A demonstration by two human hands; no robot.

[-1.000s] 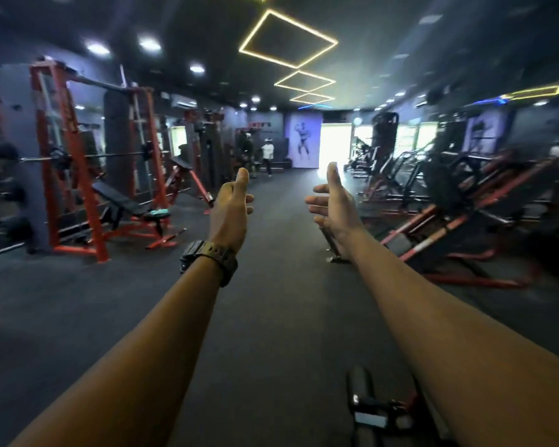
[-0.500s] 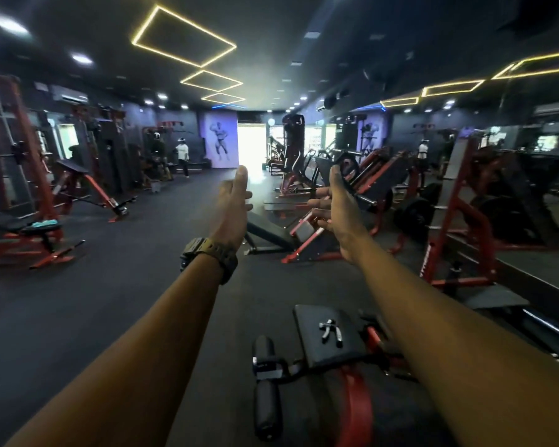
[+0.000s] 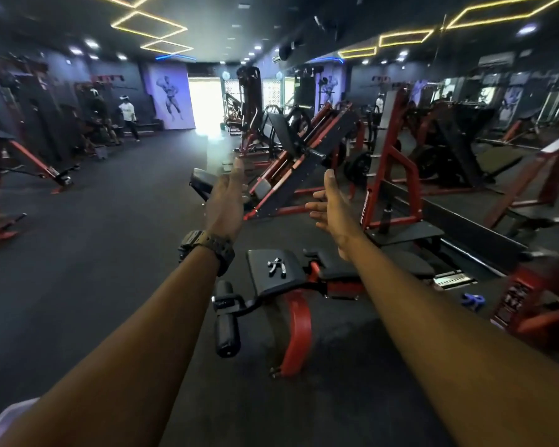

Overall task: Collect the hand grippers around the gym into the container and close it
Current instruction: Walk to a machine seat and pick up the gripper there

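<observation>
Evidently the person is still hunting rather than collecting: both bare arms are stretched out ahead over the dark rubber gym floor [image 3: 78,269], and neither hand carries anything. The left hand [image 3: 225,201], with a chunky dark wristwatch [image 3: 207,248] below it, is spread with the thumb up; the right hand [image 3: 331,209] is likewise loose and open, fingers fanned toward the other. I judge they are held out simply to stay in sight while walking. Just below and between them stands a red-framed bench with a black padded seat [image 3: 273,274], and on that pad lies a small hand gripper with black handles and a silvery spring [image 3: 276,266], resting flat, handles splayed in a V, easy to pinch up. Farther right, on the floor near a red machine base [image 3: 536,304], lies a blue V-shaped gripper [image 3: 472,300], a bit blurred. No container is in view, so I judge the bench gripper the nearest pick.
</observation>
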